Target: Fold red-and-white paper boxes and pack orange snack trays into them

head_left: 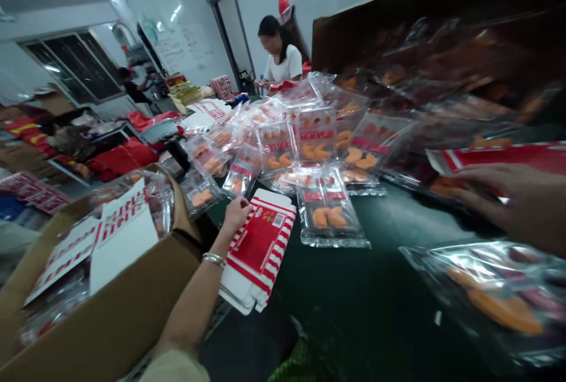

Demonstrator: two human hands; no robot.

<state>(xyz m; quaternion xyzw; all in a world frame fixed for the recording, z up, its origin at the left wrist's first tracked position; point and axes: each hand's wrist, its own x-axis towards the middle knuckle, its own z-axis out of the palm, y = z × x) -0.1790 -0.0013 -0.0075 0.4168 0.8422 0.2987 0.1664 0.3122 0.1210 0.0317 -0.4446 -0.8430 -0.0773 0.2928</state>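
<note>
My left hand [236,214] rests on the top corner of a flattened red-and-white striped carton [256,249], its fingers gripping the edge. Clear plastic trays of orange food pieces [326,208] lie just right of that carton on a dark green table [375,276]. At the right, my right hand [517,205] reaches in with its fingers extended below a second red-and-white carton [499,158]. Whether those fingers grip it is hard to tell. A blurred plastic tray [495,293] lies near the lower right.
An open cardboard box [101,287] at lower left holds plastic trays and flat cartons. A co-worker [280,55] sits at the table's far end, and another person [132,87] stands at the back left. Red bags and stacked goods fill the left side. A large brown board [389,34] rises at upper right.
</note>
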